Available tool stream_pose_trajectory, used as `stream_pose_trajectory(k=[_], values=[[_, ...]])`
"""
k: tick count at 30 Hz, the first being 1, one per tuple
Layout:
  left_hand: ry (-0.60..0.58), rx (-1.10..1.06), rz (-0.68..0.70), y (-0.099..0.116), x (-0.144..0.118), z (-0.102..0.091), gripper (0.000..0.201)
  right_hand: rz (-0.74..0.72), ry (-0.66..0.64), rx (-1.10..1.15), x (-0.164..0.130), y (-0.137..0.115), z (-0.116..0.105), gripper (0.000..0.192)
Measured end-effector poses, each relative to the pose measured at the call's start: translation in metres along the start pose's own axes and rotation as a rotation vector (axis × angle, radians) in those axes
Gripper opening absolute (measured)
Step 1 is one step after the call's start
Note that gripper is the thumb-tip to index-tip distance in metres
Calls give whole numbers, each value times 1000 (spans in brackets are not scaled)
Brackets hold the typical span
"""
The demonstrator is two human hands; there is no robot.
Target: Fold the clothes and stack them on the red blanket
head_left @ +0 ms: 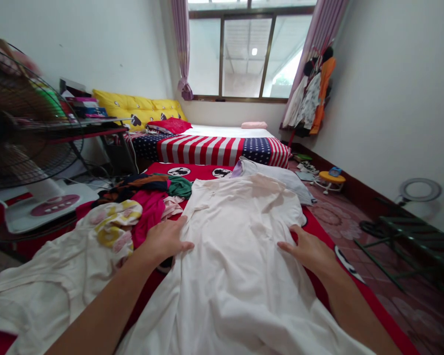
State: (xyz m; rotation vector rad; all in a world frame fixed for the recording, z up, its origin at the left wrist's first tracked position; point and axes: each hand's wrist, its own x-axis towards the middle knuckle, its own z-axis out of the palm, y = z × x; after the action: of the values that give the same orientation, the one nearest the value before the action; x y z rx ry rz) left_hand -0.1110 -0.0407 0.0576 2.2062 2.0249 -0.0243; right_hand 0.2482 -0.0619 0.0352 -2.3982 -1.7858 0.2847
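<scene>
A pale cream, wrinkled cotton shirt (237,246) lies spread flat; the left hand (166,240) at nine o'clock and the right hand (311,251) at three o'clock press its edges, palms flat, gripping nothing.

Red bed cover (320,231) underneath. White shirt (237,256) spread flat in the middle. Heap of clothes (140,202) on the left, pale garment (40,281) near left.

Pale pink-white garment (240,256): spread flat, front up, on the red bedding, running near to far mid-scene. Lightly creased; collar end far, hem near. Faint discolouring near collar.
</scene>
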Motion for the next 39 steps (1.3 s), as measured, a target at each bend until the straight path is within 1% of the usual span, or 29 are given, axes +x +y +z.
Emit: stream_pose_trajectory(k=[2, 4, 5, 7, 9, 10, 14, 17, 19, 21, 24, 26, 28, 30, 33, 35, 37, 38, 39], values=[[-65, -125, 125, -2, -4, -2, 73, -21, -45, -35, -5, -3, -2, 69], [-159, -265, 276, -2, -11, -5, 77, -55, -61, -33, -7, -4, -2, 74], [-204, -310, 329, -3, -14, -7, 78, -74, -62, -26, -7, -4, -2, 76], [-263, -347, 372, -4, -20, -10, 72, -107, -53, -7, -7, -3, -1, 75], [-263, -360, 359, -8, -23, -12, 65, -133, -31, 33, -6, -4, 0, 73], [-242, -366, 344, -11, -23, -12, 63, -146, -14, 56, -6, -5, 0, 71], [-61, -406, 238, -30, -25, -4, 53, -192, 19, 144, -12, -12, 2, 67], [39, -462, 181, -46, -34, 6, 47, -271, -18, 260, -25, -10, 8, 62], [41, -497, 151, -57, -43, 8, 44, -312, -42, 327, -33, 0, 11, 58], [17, -543, 123, -66, -51, 3, 43, -293, -45, 377, -38, 16, 11, 55], [-14, -626, 96, -76, -60, -14, 42, -198, -20, 465, -42, 47, 1, 53], [-35, -648, 68, -82, -64, -27, 41, -178, -25, 550, -48, 66, -9, 52], [-63, -630, 65, -89, -69, -34, 40, -184, -63, 617, -58, 78, -17, 52], [-100, -577, 81, -96, -74, -34, 39, -175, -116, 621, -72, 85, -19, 53], [-163, -456, 86, -105, -83, -22, 35, -155, -149, 569, -96, 92, -7, 48], [-216, -349, 98, -107, -86, -17, 30, -160, -163, 549, -108, 97, 4, 43], [-232, -204, 110, -98, -85, -20, 23, -188, -189, 537, -112, 101, 9, 42], [-210, -126, 125, -89, -82, -24, 20, -205, -204, 524, -111, 101, 8, 42], [-159, -61, 148, -76, -77, -29, 19, -220, -217, 509, -108, 100, 5, 42]])
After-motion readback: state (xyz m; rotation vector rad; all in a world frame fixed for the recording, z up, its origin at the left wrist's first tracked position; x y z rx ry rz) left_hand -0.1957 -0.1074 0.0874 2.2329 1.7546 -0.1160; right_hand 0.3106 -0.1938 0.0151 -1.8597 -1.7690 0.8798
